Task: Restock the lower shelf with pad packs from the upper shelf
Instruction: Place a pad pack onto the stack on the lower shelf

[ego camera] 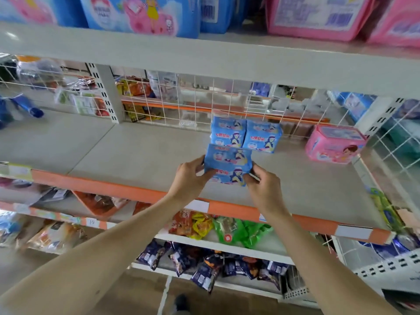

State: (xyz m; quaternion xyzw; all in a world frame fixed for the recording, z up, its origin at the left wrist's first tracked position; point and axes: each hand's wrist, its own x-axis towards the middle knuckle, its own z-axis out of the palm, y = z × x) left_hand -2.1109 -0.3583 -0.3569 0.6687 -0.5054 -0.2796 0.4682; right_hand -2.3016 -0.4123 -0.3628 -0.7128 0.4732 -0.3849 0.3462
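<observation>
At frame centre, the left hand [189,176] and right hand [263,185] are pinching opposite short ends of a flat blue plastic pad pack [228,165], its long axis running left-right, over the grey lower shelf [127,153], just in front of two matching blue packs [245,135] standing beyond.

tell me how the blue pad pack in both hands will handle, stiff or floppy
Probably soft and squashy: the blue pad pack creases where the left hand and right hand pinch its ends. Likely light, since that pinch alone carries it. Its glossy wrapper may slip.
</observation>
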